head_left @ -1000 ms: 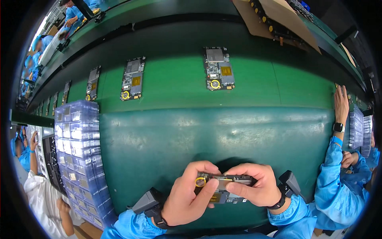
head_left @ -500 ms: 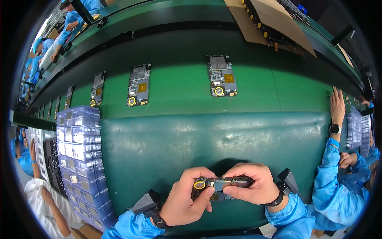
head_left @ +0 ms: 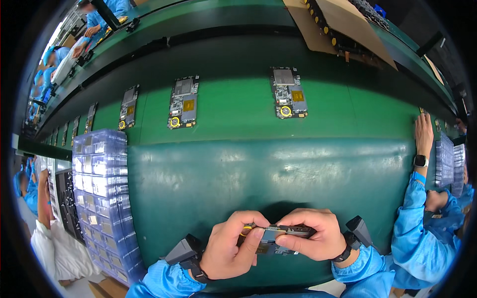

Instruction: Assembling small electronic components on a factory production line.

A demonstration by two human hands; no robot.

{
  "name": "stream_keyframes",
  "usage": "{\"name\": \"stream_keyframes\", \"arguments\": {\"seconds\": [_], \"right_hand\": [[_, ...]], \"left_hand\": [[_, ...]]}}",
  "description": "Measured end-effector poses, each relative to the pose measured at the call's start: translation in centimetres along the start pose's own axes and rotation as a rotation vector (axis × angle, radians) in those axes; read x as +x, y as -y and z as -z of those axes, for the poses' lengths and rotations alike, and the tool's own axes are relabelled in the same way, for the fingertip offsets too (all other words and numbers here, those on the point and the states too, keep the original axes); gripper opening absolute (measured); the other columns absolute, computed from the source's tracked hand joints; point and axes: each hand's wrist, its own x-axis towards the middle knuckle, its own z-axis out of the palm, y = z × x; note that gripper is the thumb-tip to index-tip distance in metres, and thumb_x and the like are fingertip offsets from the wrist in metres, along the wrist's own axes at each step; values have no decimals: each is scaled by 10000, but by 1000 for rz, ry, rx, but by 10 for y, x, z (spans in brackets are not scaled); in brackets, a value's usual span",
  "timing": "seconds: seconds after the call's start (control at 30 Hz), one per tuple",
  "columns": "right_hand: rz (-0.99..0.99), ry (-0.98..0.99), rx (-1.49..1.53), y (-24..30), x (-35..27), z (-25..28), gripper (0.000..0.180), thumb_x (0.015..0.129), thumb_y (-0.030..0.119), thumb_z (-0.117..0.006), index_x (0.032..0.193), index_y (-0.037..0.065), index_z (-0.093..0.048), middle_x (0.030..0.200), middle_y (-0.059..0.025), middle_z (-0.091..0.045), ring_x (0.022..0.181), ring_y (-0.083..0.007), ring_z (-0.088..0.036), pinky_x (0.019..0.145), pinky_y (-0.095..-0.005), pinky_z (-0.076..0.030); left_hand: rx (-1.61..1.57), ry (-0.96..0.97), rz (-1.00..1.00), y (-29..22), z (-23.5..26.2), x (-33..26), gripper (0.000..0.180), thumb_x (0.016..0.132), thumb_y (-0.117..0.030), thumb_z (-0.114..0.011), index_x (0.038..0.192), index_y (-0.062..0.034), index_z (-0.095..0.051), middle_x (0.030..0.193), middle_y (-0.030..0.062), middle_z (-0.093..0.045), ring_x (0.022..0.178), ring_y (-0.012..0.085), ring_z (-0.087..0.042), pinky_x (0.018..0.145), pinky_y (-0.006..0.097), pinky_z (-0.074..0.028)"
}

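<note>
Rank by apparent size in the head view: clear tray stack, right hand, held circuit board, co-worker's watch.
1. Clear tray stack
2. Right hand
3. Held circuit board, counting only its visible part
4. Co-worker's watch

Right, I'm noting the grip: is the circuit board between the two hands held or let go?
Held: left hand and right hand pinch the board between thumbs and fingers.

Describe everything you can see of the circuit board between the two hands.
The circuit board is dark and flat, with a bluish-grey panel, a gold-coloured patch and part of a yellow ring near its left end. It is held lengthwise, left to right, over the green mat, pinched by the left hand and the right hand, which hide much of it.
</note>
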Motion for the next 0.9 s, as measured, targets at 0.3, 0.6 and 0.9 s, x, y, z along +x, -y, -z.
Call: {"name": "stream_keyframes", "arguments": {"seconds": [0.3,0.6,0.9], "right_hand": [[16,-87,-126,-9,-3,-1,300,833,65,-843,1103,9,-725,877,-86,-740,737,-133,-691,660,-273,-549],[401,-138,-715,-8,14,0,609,719,120,-892,1267,2,-656,1230,-142,-661,969,-316,-630,817,-381,-563],[234,-233,-612,-11,19,0,383,734,68,-847,1100,35,-741,1074,-178,-725,1007,-333,-697,872,-357,-566]], "left_hand": [[-57,22,-14,5,0,10,257,1042,-50,-543,1290,2,-499,1009,117,-671,751,124,-685,538,277,-587],[81,-356,-237,15,17,29,382,1051,-139,-525,1404,-11,-456,1219,165,-611,953,248,-670,729,375,-556],[1204,-1057,-41,11,92,131,624,828,-460,-780,1195,12,-603,1347,195,-527,1355,362,-401,1116,623,-274]]}}
